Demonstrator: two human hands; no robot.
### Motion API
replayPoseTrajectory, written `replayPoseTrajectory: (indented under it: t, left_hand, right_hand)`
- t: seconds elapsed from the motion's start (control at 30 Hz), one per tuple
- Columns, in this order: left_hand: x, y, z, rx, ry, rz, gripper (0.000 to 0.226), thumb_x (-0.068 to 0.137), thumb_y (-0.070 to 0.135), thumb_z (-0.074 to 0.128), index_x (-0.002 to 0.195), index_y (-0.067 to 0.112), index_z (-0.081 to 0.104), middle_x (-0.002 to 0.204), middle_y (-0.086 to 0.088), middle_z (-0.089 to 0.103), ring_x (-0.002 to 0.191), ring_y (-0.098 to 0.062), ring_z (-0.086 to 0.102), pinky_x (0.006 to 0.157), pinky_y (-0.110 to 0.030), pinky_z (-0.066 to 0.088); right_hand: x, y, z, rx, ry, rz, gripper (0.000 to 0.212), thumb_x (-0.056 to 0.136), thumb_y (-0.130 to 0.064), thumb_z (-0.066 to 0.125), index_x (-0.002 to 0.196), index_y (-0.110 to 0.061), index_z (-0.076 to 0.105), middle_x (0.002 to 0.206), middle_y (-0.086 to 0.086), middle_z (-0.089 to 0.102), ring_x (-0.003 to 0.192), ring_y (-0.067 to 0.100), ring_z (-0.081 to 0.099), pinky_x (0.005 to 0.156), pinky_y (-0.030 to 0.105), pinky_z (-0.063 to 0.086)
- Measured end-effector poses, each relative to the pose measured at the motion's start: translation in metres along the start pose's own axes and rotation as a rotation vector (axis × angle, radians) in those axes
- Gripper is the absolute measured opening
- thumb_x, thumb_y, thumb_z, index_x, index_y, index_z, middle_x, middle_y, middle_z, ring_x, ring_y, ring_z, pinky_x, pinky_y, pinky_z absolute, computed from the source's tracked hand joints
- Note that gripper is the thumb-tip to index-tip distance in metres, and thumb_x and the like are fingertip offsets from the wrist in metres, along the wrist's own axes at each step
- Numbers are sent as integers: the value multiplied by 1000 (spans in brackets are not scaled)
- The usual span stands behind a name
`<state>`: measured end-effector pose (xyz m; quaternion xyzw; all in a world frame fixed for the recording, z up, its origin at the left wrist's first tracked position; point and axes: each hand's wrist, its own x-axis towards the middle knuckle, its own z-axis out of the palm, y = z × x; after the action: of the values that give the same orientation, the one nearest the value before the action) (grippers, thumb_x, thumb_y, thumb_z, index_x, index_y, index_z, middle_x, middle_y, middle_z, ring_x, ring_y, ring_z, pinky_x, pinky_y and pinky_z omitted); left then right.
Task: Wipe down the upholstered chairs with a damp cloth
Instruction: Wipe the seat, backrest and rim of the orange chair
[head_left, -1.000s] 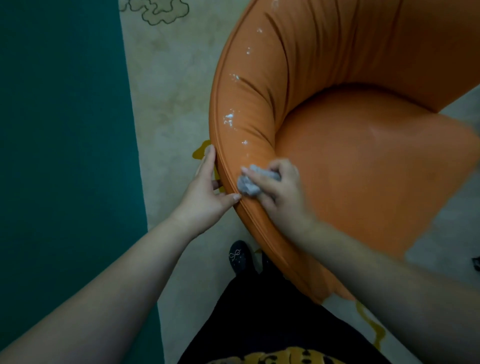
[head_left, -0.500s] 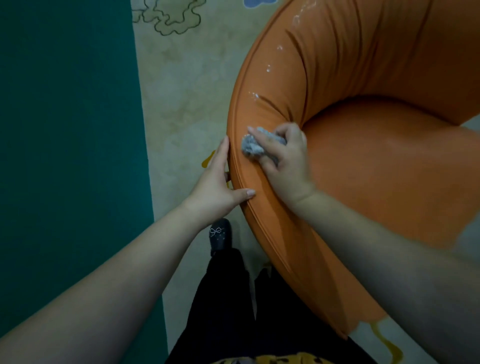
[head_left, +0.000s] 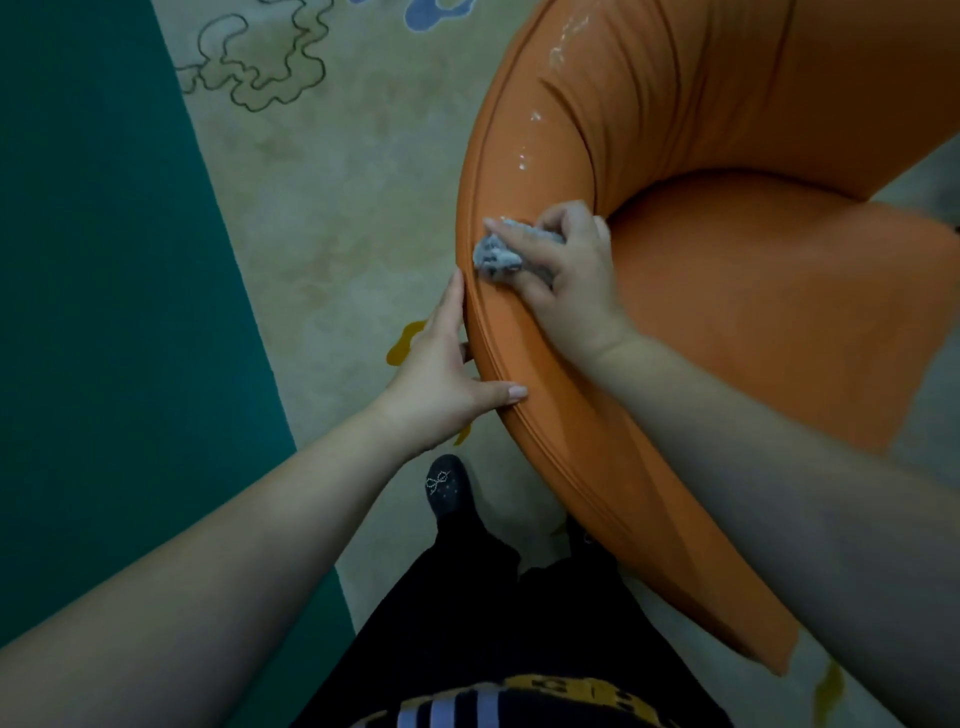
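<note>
An orange upholstered chair (head_left: 753, 322) with a curved back fills the right half of the head view. My right hand (head_left: 563, 270) presses a crumpled grey damp cloth (head_left: 496, 255) onto the top of the chair's left rim. White wet specks (head_left: 524, 161) dot the rim farther up. My left hand (head_left: 447, 374) braces the outer side of the rim just below the cloth, its fingers flat against the fabric and its thumb lying over the edge.
A beige patterned rug (head_left: 322, 208) lies under the chair, and a teal floor strip (head_left: 104, 312) runs along the left. My black shoe (head_left: 447, 486) and dark trousers stand close to the chair's outer side.
My right hand has slid the cloth farther up along the rim. My left hand has followed a little up the outer side, still braced on the chair.
</note>
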<state>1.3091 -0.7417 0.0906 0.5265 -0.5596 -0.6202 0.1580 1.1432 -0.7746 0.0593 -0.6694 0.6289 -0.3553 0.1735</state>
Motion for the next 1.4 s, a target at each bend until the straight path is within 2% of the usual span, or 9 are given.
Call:
replayPoseTrajectory:
  t: [0.17,0.33,0.43,0.67,0.77,0.9,1.13,1.3,1.4]
  left_hand:
    - [20,5,-23,26,-58,15,135,60,17,89,151,34,-8,158,8,15,130,-17,45,97,-41,51]
    - [37,9,-38,83,-130,25,144,43,43,89,150,38,-7,158,8,19,129,-17,48,95,-41,52]
    - [41,9,-44,90,-144,43,139,52,33,91,150,39,-6,158,9,18,128,-17,48,94,-40,52]
    - [49,16,-54,86,-188,43,131,63,14,87,151,37,-8,159,9,15,129,-17,47,92,-38,54]
    - [54,20,-58,66,-197,47,131,62,14,87,151,37,-6,158,11,16,127,-19,49,93,-39,53]
    - [59,21,-64,21,-193,51,126,67,7,84,152,33,-5,148,24,17,125,-18,51,91,-35,54]
    - [59,19,-65,11,-206,-11,130,62,16,87,152,34,-4,156,12,21,129,-16,48,90,-41,55]
    - [59,20,-62,-7,-166,-24,126,61,19,90,152,38,3,122,50,31,125,-18,52,95,-43,52]
    - [62,23,-61,15,-153,-28,128,56,32,90,152,39,5,123,48,31,124,-17,53,96,-42,51]
  right_hand:
    - [-56,-7,-14,7,-30,26,45,83,-17,60,126,-31,60,103,10,49,95,26,44,86,30,36]
    - [6,-9,6,-72,68,106,38,82,-26,60,119,-29,67,102,13,52,94,33,49,84,28,35]
    - [35,-13,11,-60,85,169,41,80,-22,64,121,-30,67,104,9,50,97,30,48,87,34,41]
    - [-37,-24,-6,-65,-46,53,45,82,-22,50,124,-35,63,103,0,46,93,28,46,80,47,43]
    - [10,-22,4,-91,11,45,43,81,-24,50,120,-31,66,101,11,52,91,35,48,75,50,47]
    - [71,-19,18,-54,126,196,57,76,-18,62,133,-14,57,100,13,52,97,36,53,89,45,46]
    - [4,-28,-1,-30,-71,30,42,79,-19,53,117,-22,69,92,5,52,89,24,49,74,42,43]
    - [82,-14,16,-128,72,37,31,76,-11,62,104,-15,75,86,12,55,81,35,52,72,33,39]
    - [85,-12,13,-106,78,58,34,75,-7,63,105,-16,75,89,13,54,85,35,51,76,30,37]
